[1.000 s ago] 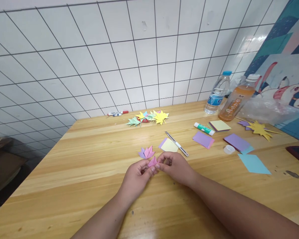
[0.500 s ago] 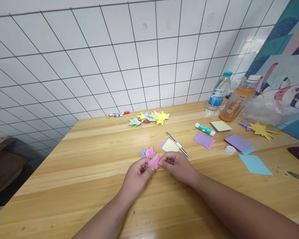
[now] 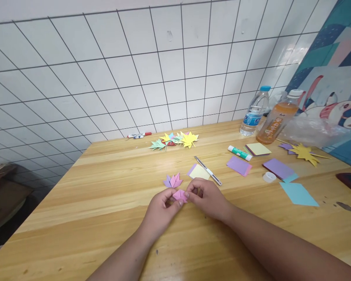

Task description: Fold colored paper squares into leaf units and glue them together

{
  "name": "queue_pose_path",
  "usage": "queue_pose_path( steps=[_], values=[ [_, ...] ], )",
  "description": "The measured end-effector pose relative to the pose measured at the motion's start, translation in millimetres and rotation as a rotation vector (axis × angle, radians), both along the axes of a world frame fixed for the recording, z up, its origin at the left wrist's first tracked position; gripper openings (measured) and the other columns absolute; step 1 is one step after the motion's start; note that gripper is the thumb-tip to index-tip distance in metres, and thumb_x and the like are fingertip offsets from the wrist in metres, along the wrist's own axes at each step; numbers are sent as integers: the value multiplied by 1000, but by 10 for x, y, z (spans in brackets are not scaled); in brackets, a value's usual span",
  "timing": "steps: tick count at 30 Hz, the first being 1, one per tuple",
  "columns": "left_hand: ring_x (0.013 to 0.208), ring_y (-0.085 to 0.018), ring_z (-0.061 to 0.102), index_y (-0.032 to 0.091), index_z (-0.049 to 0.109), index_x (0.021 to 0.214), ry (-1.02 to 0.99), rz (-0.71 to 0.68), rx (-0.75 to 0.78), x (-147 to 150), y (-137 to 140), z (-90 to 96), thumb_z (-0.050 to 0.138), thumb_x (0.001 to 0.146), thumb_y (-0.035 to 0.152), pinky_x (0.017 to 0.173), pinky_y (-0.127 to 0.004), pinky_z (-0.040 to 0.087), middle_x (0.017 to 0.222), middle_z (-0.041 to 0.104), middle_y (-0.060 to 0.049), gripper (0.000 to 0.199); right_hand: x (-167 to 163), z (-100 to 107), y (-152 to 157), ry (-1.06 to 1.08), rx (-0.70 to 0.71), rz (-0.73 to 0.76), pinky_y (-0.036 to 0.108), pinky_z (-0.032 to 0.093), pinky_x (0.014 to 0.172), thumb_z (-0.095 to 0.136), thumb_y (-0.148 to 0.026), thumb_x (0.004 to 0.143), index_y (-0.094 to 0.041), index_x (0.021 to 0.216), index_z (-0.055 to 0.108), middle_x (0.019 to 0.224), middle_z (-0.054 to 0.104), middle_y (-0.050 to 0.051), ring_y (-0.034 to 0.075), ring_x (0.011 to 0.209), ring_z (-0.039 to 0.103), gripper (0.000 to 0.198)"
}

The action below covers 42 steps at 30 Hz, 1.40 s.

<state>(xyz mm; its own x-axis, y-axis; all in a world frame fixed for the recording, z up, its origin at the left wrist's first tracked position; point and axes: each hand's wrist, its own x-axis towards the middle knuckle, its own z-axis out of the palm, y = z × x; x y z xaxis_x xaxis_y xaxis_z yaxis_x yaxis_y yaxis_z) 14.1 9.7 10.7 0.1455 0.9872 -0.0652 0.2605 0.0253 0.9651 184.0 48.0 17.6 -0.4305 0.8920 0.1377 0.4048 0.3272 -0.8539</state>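
Between my two hands is a small folded piece of pink paper (image 3: 179,195), held a little above the wooden table. My left hand (image 3: 163,207) is closed, pinching its left side between thumb and fingers. With thumb and forefinger, my right hand (image 3: 205,197) grips the paper's right edge, its other fingers curled. Just beyond them lie folded paper pieces (image 3: 173,180) in purple and pink, fanned like leaf points. A utility knife (image 3: 208,170) rests across pale yellow and purple paper squares (image 3: 199,172) past my right hand.
By the wall lie folded paper leaves (image 3: 175,140) and markers (image 3: 139,135). To the right are a glue stick (image 3: 240,153), its white cap (image 3: 269,177), coloured paper squares (image 3: 299,194) and yellow paper leaves (image 3: 305,153). A water bottle (image 3: 254,113) and an orange drink bottle (image 3: 277,121) stand behind.
The pink paper has come down slightly and turned, so a flatter, creased face shows. Both hands keep their pinch on it. The view has shifted a little.
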Motion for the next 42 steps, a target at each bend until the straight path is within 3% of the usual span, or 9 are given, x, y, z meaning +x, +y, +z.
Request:
queue_pose_path(
  steps=[3,5,8,12,20,27,32,37,42],
  values=[
    [57,-11,44,15,59,74,-102,43,-44,-13,18,8,61,74,33,55,-22,37,62,52,1,18,6,-16,-4,-23,-5,41,20,35,51,54,-25,79,-17,68,59,65,55,-2,8,56,46,14],
    [55,-10,44,16,56,73,-131,46,-74,-12,25,-10,60,75,33,53,-21,37,60,52,2,18,12,-11,-27,-18,36,50,20,36,53,55,-25,79,-19,81,60,73,58,-1,8,58,48,8],
    [54,-10,45,16,57,72,-44,28,-53,0,17,-56,59,75,31,53,-21,36,58,53,2,15,18,18,-69,-20,143,62,22,40,61,59,-24,76,-22,104,56,86,61,-1,10,66,51,28],
    [61,-12,51,16,60,72,83,-15,26,17,-13,-83,57,76,27,57,-21,38,65,58,0,11,15,51,-91,-108,235,111,24,39,66,62,-23,74,-22,86,62,78,62,-1,12,72,53,11],
    [63,-14,54,17,61,75,70,4,35,40,-26,-17,56,79,36,59,-22,40,69,63,-2,20,7,42,-78,-41,76,55,21,38,54,51,-17,79,-21,78,64,70,65,-2,10,57,54,13],
    [64,-14,56,16,60,73,28,2,3,30,-26,-1,57,79,35,60,-22,40,71,65,-3,19,20,-66,-24,25,-32,-3,21,42,56,49,-15,78,-25,112,52,80,64,-3,9,59,58,36],
    [56,-12,51,17,59,75,-13,38,-24,24,-14,-12,59,77,35,55,-20,37,64,61,0,18,20,-85,-3,70,-32,-22,19,40,54,48,-13,78,-19,87,54,70,58,-3,8,59,52,13],
    [58,-12,51,17,57,78,-100,15,-66,25,-5,19,60,76,37,56,-21,39,64,59,1,20,17,-49,-50,78,42,64,18,39,53,50,-9,74,-23,105,49,74,57,-4,8,59,51,35],
    [55,-12,51,17,57,76,-162,32,-129,31,11,42,63,72,43,54,-21,39,60,58,2,27,0,-51,-79,48,56,64,19,39,53,52,-15,77,-24,112,50,76,60,-3,8,58,52,36]
  ],
)
